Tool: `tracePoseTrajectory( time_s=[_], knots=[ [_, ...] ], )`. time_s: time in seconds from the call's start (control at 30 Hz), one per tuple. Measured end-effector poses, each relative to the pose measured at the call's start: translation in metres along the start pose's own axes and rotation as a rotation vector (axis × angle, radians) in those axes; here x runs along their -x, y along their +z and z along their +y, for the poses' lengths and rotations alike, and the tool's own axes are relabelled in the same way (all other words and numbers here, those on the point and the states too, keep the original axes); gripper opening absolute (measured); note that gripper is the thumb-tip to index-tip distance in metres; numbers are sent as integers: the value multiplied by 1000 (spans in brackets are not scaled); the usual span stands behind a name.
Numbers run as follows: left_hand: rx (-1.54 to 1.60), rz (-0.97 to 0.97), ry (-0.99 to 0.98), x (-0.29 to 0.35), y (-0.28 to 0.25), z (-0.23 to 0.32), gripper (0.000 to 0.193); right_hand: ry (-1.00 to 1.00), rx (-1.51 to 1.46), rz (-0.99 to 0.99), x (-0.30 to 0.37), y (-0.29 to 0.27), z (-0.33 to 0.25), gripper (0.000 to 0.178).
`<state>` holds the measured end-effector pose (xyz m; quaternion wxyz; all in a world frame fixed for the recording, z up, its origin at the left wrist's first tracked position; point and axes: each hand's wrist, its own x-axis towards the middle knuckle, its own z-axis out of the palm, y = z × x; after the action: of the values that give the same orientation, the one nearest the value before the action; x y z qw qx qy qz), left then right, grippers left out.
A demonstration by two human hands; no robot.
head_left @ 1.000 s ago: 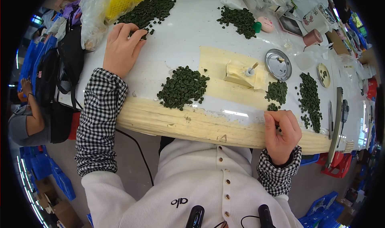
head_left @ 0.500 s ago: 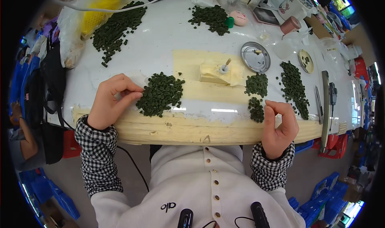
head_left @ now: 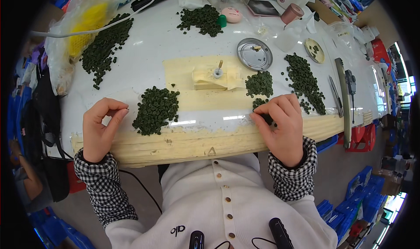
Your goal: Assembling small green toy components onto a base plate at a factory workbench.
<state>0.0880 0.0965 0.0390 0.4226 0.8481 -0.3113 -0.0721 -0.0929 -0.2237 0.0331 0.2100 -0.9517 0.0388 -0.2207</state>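
Note:
My left hand (head_left: pixel 101 125) is left of a pile of small dark green disc-like pieces (head_left: pixel 156 110), thumb and index fingertips pinched together. Whatever is between those tips is too small to make out. Over a smaller cluster of the same pieces (head_left: pixel 260 102) near the table's front edge, my right hand (head_left: pixel 283 124) is closed, its thumb and fingertips drawn together and its grip hidden. Between the hands, a block wrapped in cream tape (head_left: pixel 203 80) stands on a taped patch, with a white round fitting and a short thin pin (head_left: pixel 220 65) on top.
More green pieces form heaps at the far left (head_left: pixel 103 52), far middle (head_left: pixel 202 20) and right (head_left: pixel 302 76). A round metal lid (head_left: pixel 254 54), a cream dish (head_left: pixel 314 50), tweezers (head_left: pixel 336 95) and a long dark bar (head_left: pixel 343 104) lie rightward. A white cable (head_left: pixel 105 28) crosses the far left.
My left hand has drawn back leftward from the green pile's edge. My right hand has moved left and over the small cluster. The whole view has shifted slightly.

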Motion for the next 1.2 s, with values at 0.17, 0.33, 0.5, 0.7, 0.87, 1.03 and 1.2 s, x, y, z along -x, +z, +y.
tracePoseTrajectory(
  time_s=[0.17, 0.33, 0.5, 0.7, 0.87, 1.03, 1.2],
  knots=[
    [76, 70, -62, 8, 3, 14, 7, -49, 95, 26, -4, 6, 0, 14],
    [297, 152, -40, 19, 19, 32, 10, -36, 17, 66, -5, 6, 0, 13],
    [707, 64, -52, 27, 57, 58, 14, 171, -295, 122, 0, 8, -6, 10],
    [1086, -92, -130, 21, 106, 79, 17, 416, -1102, -115, 1, 2, -22, 14],
    [1160, -113, -94, 11, 118, 85, 19, 513, -1592, -171, 3, 17, -18, 19],
    [1187, -80, -119, 8, 121, 83, 19, 546, -1682, -212, 1, 23, -21, 20],
    [1163, -74, -49, 8, 125, 78, 19, 486, -1589, -213, 1, 24, -24, 21]
  ],
)
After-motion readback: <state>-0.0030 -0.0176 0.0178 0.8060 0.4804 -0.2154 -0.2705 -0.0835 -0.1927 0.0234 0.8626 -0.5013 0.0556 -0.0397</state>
